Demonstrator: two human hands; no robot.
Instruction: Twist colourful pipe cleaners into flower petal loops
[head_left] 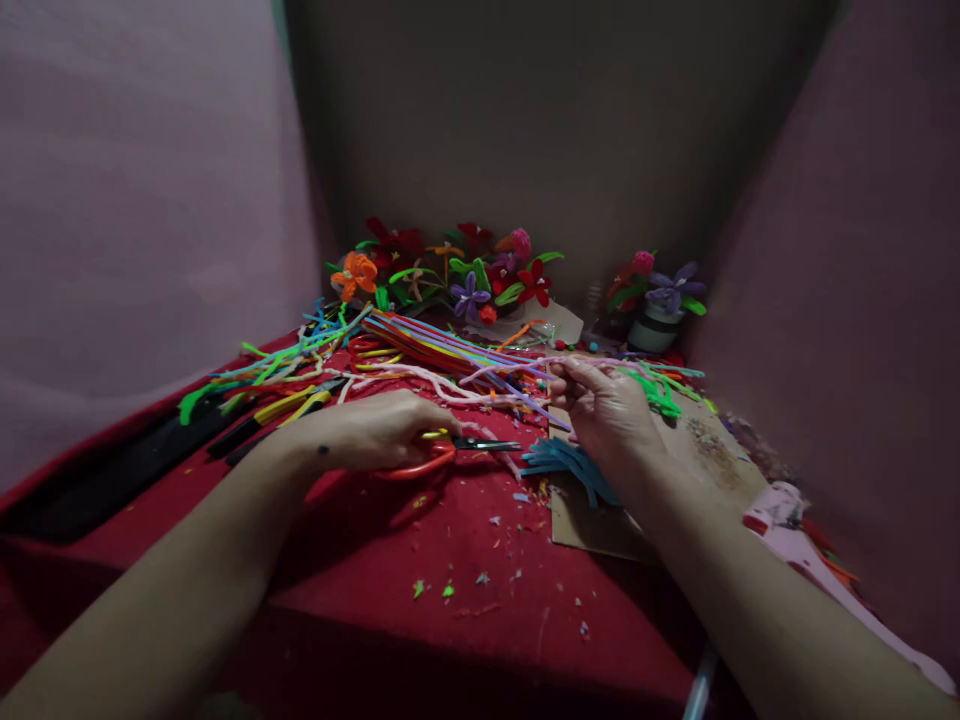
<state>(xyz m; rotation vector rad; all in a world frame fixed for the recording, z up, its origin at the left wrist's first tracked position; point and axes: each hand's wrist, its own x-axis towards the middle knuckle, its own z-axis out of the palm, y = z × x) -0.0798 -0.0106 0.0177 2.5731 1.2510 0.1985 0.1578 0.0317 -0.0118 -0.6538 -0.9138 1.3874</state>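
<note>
My left hand is closed on scissors with orange and yellow handles, their dark blades pointing right over the red cloth. A pink fuzzy strand hangs by the blades. To the right, my right hand pinches a pale pink pipe cleaner between thumb and fingers. Just below that hand, cut blue pieces lie partly on a cardboard sheet. Green pieces rest beyond the wrist.
Long colored pipe cleaners lie across the red table. Yellow-handled pliers are at the left. Fuzzy flowers stand behind, with a potted one at right. A pink glue gun lies near my right forearm.
</note>
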